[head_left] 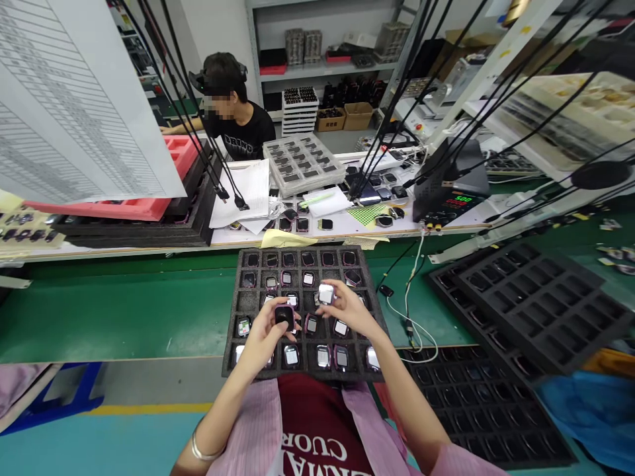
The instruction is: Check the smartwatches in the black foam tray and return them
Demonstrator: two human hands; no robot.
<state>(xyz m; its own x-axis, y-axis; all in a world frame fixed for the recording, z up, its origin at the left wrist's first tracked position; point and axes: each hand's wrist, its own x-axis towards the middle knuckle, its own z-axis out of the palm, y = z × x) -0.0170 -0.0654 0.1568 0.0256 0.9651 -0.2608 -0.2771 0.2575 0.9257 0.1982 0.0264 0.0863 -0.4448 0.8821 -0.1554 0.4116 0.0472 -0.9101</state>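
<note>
My left hand [269, 330] grips a dark-screened watch case [284, 316] with a purplish rim, the thumb lying across its screen. A second watch case [326, 294], its screen lit white, is held between the fingers of my right hand [347, 307]. Both hands are above a grey foam tray [305, 365] divided into square compartments. Many compartments hold watch cases, some with lit white screens, such as the lit watch case [291, 355] near the front, others dark. My hands and forearms hide part of the tray.
A green bench [149, 304] lies under the tray. Behind it, a white shelf carries papers [243, 198], a clear compartment box [305, 165] and a power supply [451, 192]. More foam trays [540, 297] are stacked at right. Black cables hang down; a co-worker [233, 119] sits opposite.
</note>
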